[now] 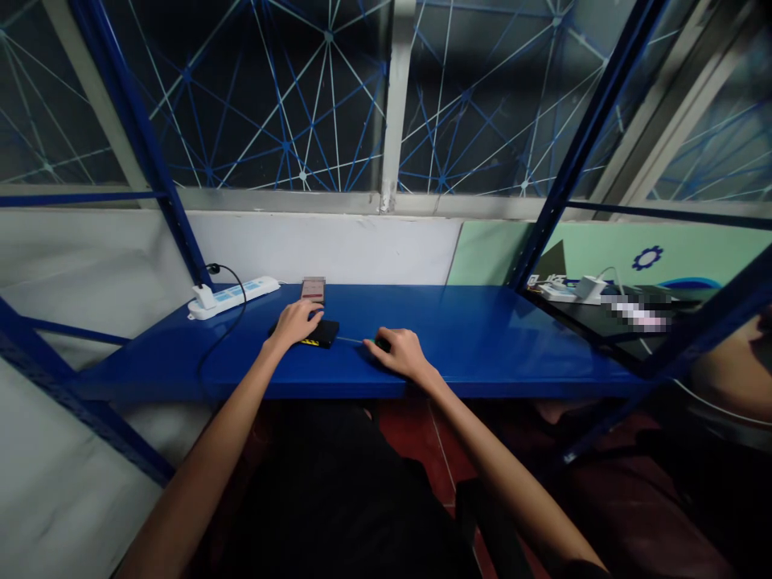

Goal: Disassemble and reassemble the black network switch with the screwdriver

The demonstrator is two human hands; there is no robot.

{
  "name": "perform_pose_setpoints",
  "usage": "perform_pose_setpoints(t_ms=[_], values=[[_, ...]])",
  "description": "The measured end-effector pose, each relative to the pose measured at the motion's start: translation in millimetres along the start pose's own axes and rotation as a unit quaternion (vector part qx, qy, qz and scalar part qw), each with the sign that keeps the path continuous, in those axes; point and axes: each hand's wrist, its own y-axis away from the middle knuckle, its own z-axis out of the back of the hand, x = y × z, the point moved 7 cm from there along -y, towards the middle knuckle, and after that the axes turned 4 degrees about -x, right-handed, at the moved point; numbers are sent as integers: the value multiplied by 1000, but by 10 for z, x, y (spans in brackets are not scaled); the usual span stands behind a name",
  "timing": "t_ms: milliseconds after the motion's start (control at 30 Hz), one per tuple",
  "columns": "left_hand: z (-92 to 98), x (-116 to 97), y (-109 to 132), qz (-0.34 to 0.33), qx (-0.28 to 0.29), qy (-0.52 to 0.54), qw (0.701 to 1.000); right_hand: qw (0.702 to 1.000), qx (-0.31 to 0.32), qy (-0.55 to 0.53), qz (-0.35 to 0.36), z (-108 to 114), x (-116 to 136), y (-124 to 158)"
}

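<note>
Flat black box [326,332], yellow-marked, on blue tabletop [476,338]; thin strip [350,339] between it and small dark object [382,343].

The left hand [298,320] rests over the black box [326,333] on the blue workbench [458,322]. From the box: right hand [399,352], curled around a small dark object [382,344], 3 o'clock; white power strip [238,297], 10 o'clock; flat rectangular item [314,288], 12 o'clock.

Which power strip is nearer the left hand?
The power strip on the blue desk, left of the left hand; the other strip lies beyond the right blue post.
</note>
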Motion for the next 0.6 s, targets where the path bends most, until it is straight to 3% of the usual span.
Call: perform_pose_setpoints(t_ms=[167,600], values=[[79,333,192,37,-31,-25,999,998,50,-15,17,-61,42,5],[-19,378,188,73,-20,-13,997,999,45,-9,23,-65,58,-24]])
